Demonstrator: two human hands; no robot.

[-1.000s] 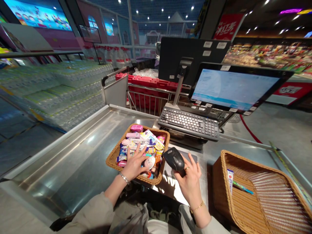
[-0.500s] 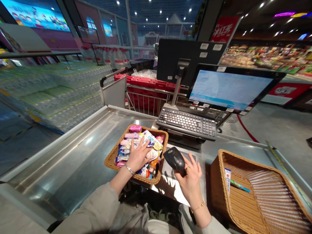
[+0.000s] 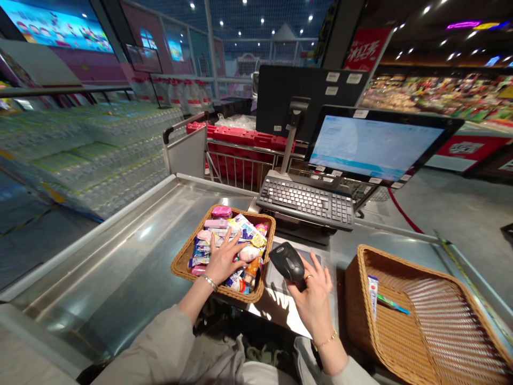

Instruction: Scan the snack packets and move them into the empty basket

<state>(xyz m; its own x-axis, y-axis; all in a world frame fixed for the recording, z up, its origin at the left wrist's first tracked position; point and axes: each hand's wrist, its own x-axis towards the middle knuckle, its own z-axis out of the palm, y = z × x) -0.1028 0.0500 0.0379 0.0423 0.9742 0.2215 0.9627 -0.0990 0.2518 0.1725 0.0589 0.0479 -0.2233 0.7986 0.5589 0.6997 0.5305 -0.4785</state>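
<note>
My left hand (image 3: 225,258), fingers spread, rests over the small packaged goods in a wicker basket (image 3: 179,266). Among them are a pink case (image 3: 222,212), a flat white-and-yellow packet (image 3: 250,231), an orange item (image 3: 251,269) and several blue-and-white packets (image 3: 199,261). The hand covers part of the pile, and nothing is lifted. My right hand (image 3: 315,294) is wrapped round the handle of a black barcode scanner (image 3: 287,261), whose head points left toward that basket. Several of its fingers stick out loosely.
At the right stands a larger wicker basket (image 3: 435,331) holding a white-and-purple tube-like packet (image 3: 372,294) and a green-blue toothbrush (image 3: 393,305). Beyond the metal counter (image 3: 132,256) are a keyboard (image 3: 306,201), a lit monitor (image 3: 374,144) and a shopping cart (image 3: 236,168).
My left hand has shifted slightly left and down over the goods. The right hand keeps the scanner in nearly the same place. The view has turned a little.
</note>
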